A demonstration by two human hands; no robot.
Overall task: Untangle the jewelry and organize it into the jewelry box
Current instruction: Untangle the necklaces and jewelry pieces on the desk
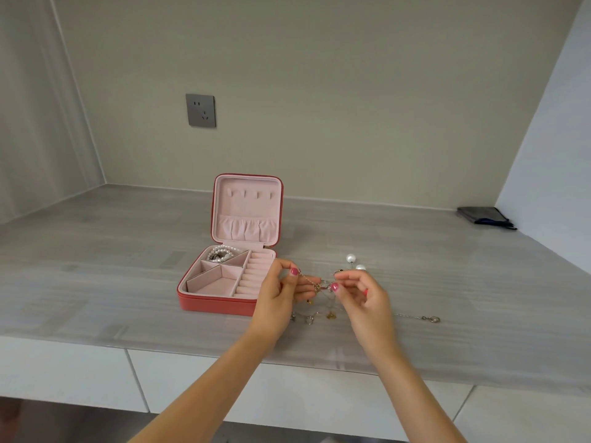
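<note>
tangled chains [319, 287]: thin gold and silver strands knotted together, lifted just off the countertop, stretched between both hands, right of the jewelry box
left hand [281, 292]: thumb and forefinger pinched on one thin chain end near the knot; pink nail polish; overlaps the box's front right corner in view
right hand [361, 292]: thumb and forefinger pinched on the other side of the knot; remaining fingers curled loose
hanging bits [330, 314]: small gold charm and a silver piece below the knot, resting on or just above the surface, cannot tell which
pearl pieces [351, 258]: two round white pearls on thin stems, just behind the right hand; link to the tangle unclear
silver chain [419, 317]: lies flat on the countertop right of the right hand, small round pendant at its far end
jewelry box [220, 306]: red outside, pink lining, lid upright and open, left of the hands
pearl strand [220, 254]: coiled in the back left compartment of the box; other compartments and ring rolls bare
lid interior [246, 228]: gathered pocket below, row of small hooks above
countertop [128, 251]: grey wood-grain surface, white drawer fronts below
dark pouch [486, 217]: flat, far right corner, well apart from the jewelry
wall outlet [200, 110]: grey, on the back wall above the box
</note>
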